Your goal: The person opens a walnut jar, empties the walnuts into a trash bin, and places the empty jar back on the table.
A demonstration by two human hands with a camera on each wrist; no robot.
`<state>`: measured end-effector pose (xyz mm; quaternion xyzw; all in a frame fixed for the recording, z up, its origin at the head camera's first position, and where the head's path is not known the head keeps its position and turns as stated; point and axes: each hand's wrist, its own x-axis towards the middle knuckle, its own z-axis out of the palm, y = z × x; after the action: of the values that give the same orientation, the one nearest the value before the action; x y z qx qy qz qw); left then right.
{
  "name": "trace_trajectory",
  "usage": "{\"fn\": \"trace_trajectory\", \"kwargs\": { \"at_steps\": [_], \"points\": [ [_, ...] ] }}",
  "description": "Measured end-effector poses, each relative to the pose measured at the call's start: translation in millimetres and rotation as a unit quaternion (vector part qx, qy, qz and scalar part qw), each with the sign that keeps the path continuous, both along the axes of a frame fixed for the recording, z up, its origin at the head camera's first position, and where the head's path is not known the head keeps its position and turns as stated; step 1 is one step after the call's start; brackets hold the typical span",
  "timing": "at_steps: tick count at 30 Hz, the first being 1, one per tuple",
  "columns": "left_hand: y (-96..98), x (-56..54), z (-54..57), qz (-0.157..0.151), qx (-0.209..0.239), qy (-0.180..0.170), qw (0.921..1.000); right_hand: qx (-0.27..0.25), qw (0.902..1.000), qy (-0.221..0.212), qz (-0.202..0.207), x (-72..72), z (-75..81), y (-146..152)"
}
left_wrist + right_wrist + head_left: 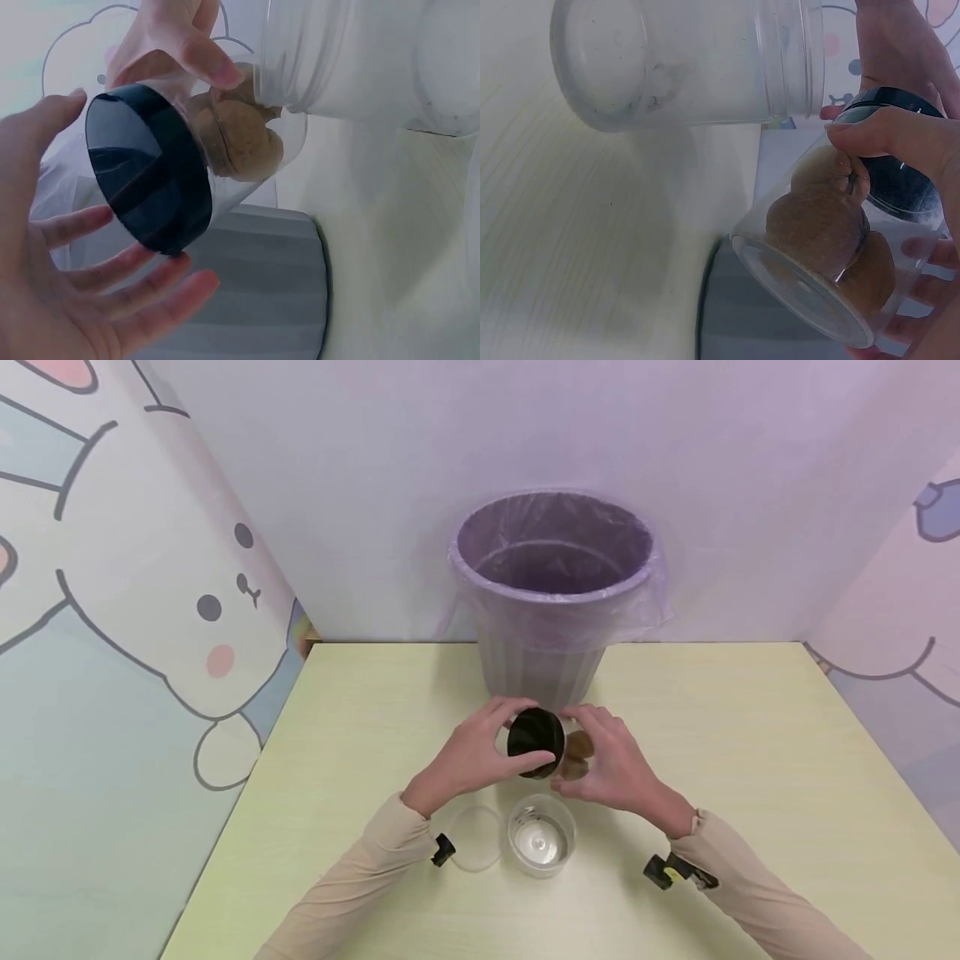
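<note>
The pale surface (pixel 375 718) is cut off at its near edge. A bin (pixel 525 668) stands behind the hands. The right hand (pixel 611 764) clamps a tilted clear jar (pixel 225 196) between fingers and thumb, partly hiding it. The left hand's (pixel 476 752) fingers spread apart around its black lid (pixel 150 172). Brown lumps (pixel 817 225) inside are hard to identify.

Head view: bright, soft, even light; lilac cast on the smooth pale back wall (pixel 337 485), yellow-green tint on the pale wood-grain surface (pixel 750 735). Diffuse shadow left of the grey ribbed plastic bin (pixel 536 681). White glint inside the clear round plastic jar (pixel 542 843). Wrist views: dimmer, cooler, hazy, low contrast. Greyish reflections across the glossy black round lid (pixel 127 146). Fine detail soft.
</note>
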<state>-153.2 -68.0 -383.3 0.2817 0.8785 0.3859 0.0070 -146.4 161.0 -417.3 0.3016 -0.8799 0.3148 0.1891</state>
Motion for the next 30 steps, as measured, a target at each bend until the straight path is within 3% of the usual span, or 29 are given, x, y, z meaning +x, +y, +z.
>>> {"fn": "trace_trajectory", "kwargs": {
  "at_steps": [4, 9, 14, 21, 30],
  "points": [
    [-6.4, -3.2, 3.0, -0.052, 0.014, 0.022, 0.9983, 0.001, 1.0000, -0.002, -0.002, -1.0, 1.1, 0.2],
    [-10.3, -7.1, 4.1, -0.140, 0.010, 0.066, 0.9879, 0.004, 1.0000, -0.001, -0.001, -1.4, 1.2, -0.1],
    [-10.3, -7.3, 2.9, -0.185, 0.010, 0.068, 0.9803, -0.002, 1.0000, 0.002, 0.009, -1.8, 2.7, -2.2],
    [-8.5, -6.0, 0.6, -0.188, 0.009, 0.079, 0.9789, -0.001, 0.9999, -0.002, 0.011, 0.0, 4.3, -3.4],
    [-5.9, -5.2, -3.1, -0.121, 0.015, 0.062, 0.9906, 0.000, 1.0000, -0.006, 0.002, 2.1, 4.6, -1.1]
  ]
}}
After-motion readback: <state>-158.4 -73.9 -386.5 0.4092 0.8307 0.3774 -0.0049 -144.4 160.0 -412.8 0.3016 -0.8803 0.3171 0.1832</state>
